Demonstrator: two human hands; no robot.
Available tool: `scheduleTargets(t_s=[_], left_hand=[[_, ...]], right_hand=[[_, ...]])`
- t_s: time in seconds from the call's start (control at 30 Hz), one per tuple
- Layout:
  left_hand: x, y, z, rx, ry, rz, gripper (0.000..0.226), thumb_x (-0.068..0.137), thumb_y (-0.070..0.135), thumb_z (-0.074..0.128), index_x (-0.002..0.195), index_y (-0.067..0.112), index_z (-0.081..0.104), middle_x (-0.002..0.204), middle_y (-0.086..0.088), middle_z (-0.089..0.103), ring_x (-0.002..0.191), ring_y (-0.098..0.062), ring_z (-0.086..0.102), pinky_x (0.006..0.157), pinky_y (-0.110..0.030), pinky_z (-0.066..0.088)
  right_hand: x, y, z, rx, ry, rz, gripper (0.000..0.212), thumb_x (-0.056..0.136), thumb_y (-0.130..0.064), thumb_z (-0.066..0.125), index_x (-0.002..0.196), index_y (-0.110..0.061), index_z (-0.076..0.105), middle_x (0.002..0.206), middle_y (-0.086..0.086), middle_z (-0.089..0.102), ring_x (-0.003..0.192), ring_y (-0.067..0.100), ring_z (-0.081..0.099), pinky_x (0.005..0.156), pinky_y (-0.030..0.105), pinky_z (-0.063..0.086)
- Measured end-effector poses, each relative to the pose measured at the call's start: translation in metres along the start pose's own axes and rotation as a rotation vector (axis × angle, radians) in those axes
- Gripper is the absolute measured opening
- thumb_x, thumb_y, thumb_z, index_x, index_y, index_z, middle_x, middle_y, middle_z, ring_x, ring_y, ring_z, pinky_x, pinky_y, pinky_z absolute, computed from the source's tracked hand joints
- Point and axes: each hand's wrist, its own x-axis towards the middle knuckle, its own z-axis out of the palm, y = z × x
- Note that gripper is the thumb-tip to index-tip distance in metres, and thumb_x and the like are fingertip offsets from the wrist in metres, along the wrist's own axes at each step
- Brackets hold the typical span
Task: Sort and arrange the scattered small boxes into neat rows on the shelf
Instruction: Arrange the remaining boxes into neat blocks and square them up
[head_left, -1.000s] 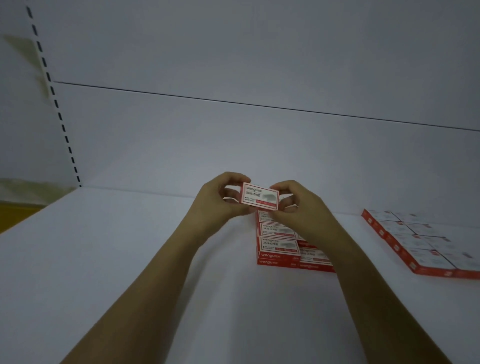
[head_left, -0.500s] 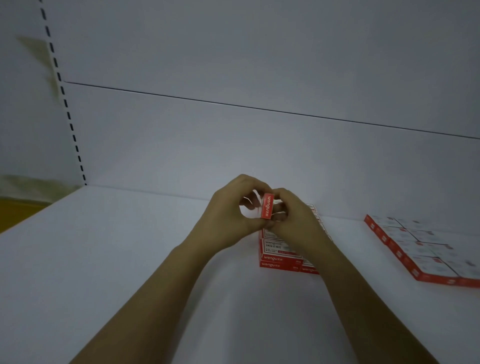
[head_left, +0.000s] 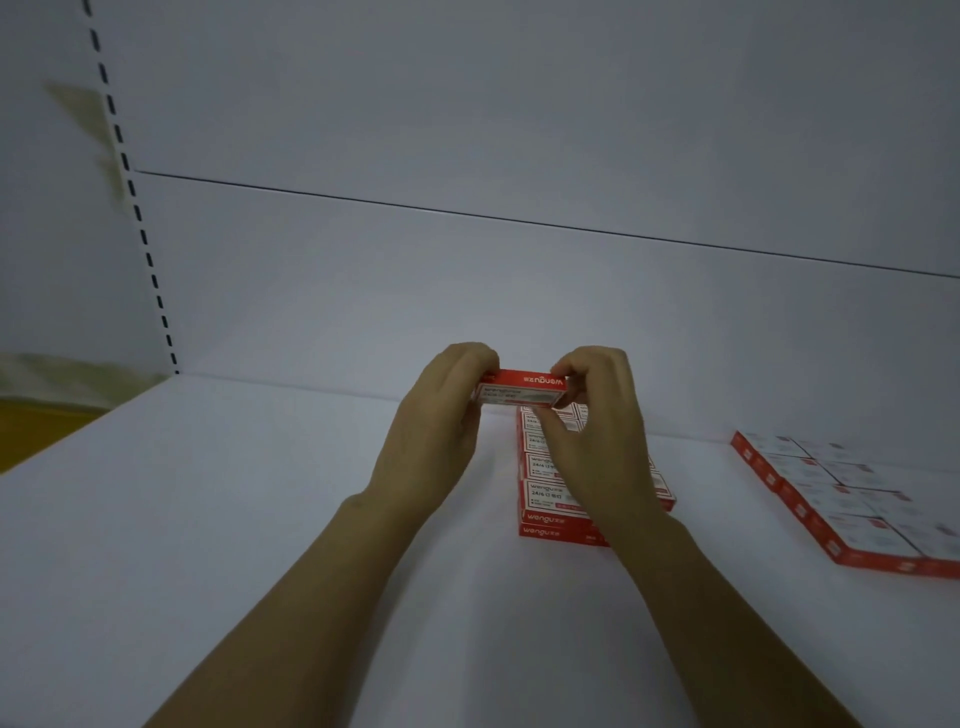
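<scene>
Both hands hold one small red-and-white box (head_left: 522, 388) by its ends, above the far end of a stacked block of the same boxes (head_left: 545, 493). My left hand (head_left: 441, 415) grips the box's left end with curled fingers. My right hand (head_left: 597, 426) pinches the right end. The box lies lengthwise, red side up and facing away, its white label toward me. My right hand and forearm hide the right part of the stack. The stack is two layers high on the white shelf (head_left: 260, 519).
A second flat block of red-and-white boxes (head_left: 852, 499) lies on the shelf at the right, several boxes long. A white back wall (head_left: 467, 286) rises behind. A slotted upright (head_left: 140, 218) stands at the left, with a yellow surface (head_left: 36, 426) beyond the shelf's left edge.
The box was turned in both hands, from label-forward, to end-on, to lying lengthwise now. Both hands moved slightly forward over the stack's far end.
</scene>
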Motion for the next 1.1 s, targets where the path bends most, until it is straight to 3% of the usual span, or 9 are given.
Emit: scheduleTargets(t_s=[0.1, 0.17, 0.3, 0.47, 0.57, 0.7, 0.83, 0.93, 1.1], left_hand=[[0.001, -0.004, 0.001, 0.033, 0.035, 0.017, 0.034, 0.074, -0.004, 0.07, 0.105, 0.004, 0.058, 0.102, -0.014, 0.064, 0.089, -0.018, 0.06, 0.083, -0.019, 0.05], [0.004, -0.007, 0.001, 0.011, 0.023, -0.006, 0.034, 0.075, 0.004, 0.074, 0.107, 0.003, 0.062, 0.107, -0.011, 0.063, 0.093, -0.01, 0.054, 0.082, -0.018, 0.05], [0.007, -0.012, -0.002, -0.078, -0.133, -0.219, 0.046, 0.072, 0.015, 0.079, 0.116, 0.012, 0.064, 0.114, -0.002, 0.061, 0.093, -0.003, 0.048, 0.08, -0.001, 0.039], [0.008, -0.012, -0.005, -0.188, -0.245, -0.391, 0.051, 0.072, 0.019, 0.079, 0.12, 0.02, 0.063, 0.111, 0.008, 0.06, 0.095, -0.004, 0.053, 0.083, -0.009, 0.043], [0.011, -0.01, -0.008, -0.289, -0.322, -0.514, 0.045, 0.076, 0.025, 0.075, 0.119, 0.023, 0.063, 0.105, 0.011, 0.061, 0.094, -0.006, 0.057, 0.079, -0.009, 0.045], [0.013, -0.008, -0.011, -0.488, -0.391, -0.711, 0.036, 0.082, 0.041, 0.063, 0.109, 0.018, 0.067, 0.09, 0.008, 0.066, 0.087, -0.008, 0.061, 0.082, -0.024, 0.051], [0.013, -0.009, -0.01, -0.639, -0.443, -0.842, 0.034, 0.088, 0.045, 0.054, 0.096, 0.016, 0.07, 0.08, -0.003, 0.065, 0.076, -0.014, 0.061, 0.085, -0.032, 0.055], [0.014, -0.01, -0.009, -0.674, -0.481, -0.905, 0.035, 0.088, 0.046, 0.053, 0.09, 0.015, 0.07, 0.073, -0.005, 0.065, 0.066, -0.014, 0.058, 0.079, -0.031, 0.054], [0.013, -0.011, -0.005, -0.685, -0.533, -0.925, 0.039, 0.089, 0.046, 0.053, 0.091, 0.012, 0.071, 0.07, -0.004, 0.064, 0.063, -0.014, 0.057, 0.073, -0.029, 0.051]], right_hand=[[0.001, 0.002, -0.002, -0.012, -0.007, -0.042, 0.032, 0.075, -0.001, 0.073, 0.103, -0.003, 0.058, 0.107, 0.015, 0.055, 0.07, -0.005, 0.048, 0.07, -0.007, 0.039], [0.003, 0.004, -0.006, -0.001, -0.059, 0.0, 0.036, 0.078, -0.003, 0.071, 0.111, -0.005, 0.058, 0.115, 0.012, 0.054, 0.072, -0.004, 0.05, 0.072, -0.008, 0.037], [0.006, 0.01, -0.01, 0.0, -0.223, 0.151, 0.046, 0.084, -0.013, 0.066, 0.128, -0.018, 0.053, 0.128, 0.0, 0.053, 0.095, 0.001, 0.053, 0.071, 0.001, 0.039], [0.008, 0.014, -0.013, 0.045, -0.33, 0.232, 0.049, 0.085, -0.015, 0.065, 0.131, -0.022, 0.05, 0.131, -0.002, 0.051, 0.103, 0.004, 0.051, 0.085, 0.015, 0.043], [0.011, 0.014, -0.02, 0.145, -0.386, 0.308, 0.046, 0.087, -0.018, 0.063, 0.131, -0.025, 0.05, 0.128, -0.007, 0.05, 0.105, 0.004, 0.052, 0.08, 0.011, 0.043], [0.014, 0.019, -0.026, 0.307, -0.451, 0.471, 0.036, 0.088, -0.041, 0.057, 0.121, -0.027, 0.058, 0.104, -0.008, 0.065, 0.091, 0.008, 0.065, 0.082, 0.023, 0.052], [0.016, 0.021, -0.021, 0.516, -0.513, 0.669, 0.036, 0.085, -0.045, 0.058, 0.098, -0.012, 0.068, 0.078, 0.004, 0.062, 0.072, 0.015, 0.06, 0.078, 0.03, 0.054], [0.017, 0.016, -0.02, 0.538, -0.556, 0.797, 0.043, 0.087, -0.041, 0.057, 0.099, -0.001, 0.065, 0.075, 0.01, 0.057, 0.062, 0.016, 0.052, 0.065, 0.03, 0.049], [0.016, 0.017, -0.021, 0.591, -0.573, 0.855, 0.038, 0.088, -0.038, 0.057, 0.098, -0.002, 0.066, 0.078, 0.011, 0.058, 0.059, 0.015, 0.051, 0.061, 0.028, 0.045]])
